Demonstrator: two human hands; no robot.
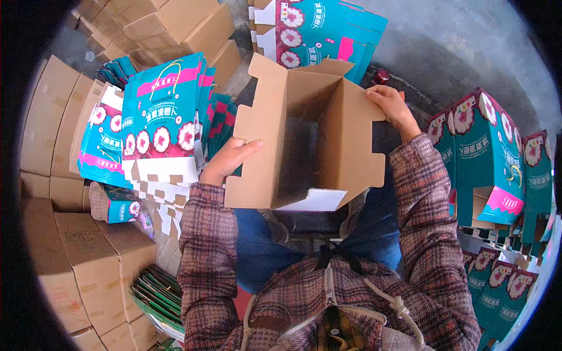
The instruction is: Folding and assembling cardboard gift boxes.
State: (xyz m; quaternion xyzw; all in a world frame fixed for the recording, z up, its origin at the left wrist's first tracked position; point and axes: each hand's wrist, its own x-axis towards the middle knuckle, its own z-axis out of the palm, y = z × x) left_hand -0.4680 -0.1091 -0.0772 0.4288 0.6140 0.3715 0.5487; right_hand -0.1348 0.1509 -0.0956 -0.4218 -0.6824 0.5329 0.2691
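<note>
A cardboard gift box [266, 128] is spread into a hollow shape in front of me, its plain brown inside showing and its notched flaps sticking out. My left hand [231, 159] is closed on its left panel, thumb on the inner face. At the upper right, my right hand [395, 108] pinches the edge of the right panel, fingers wrapped behind it. A white flap [313, 199] shows at the box's near end. Through its open middle I see dark floor.
On the left are stacked flat teal and pink cartons [161, 111] and brown shipping boxes [88, 263]. More flat cartons [316, 35] lie ahead. Standing teal boxes [489, 152] line the right side. A small dark red object [381, 76] lies beyond my right hand.
</note>
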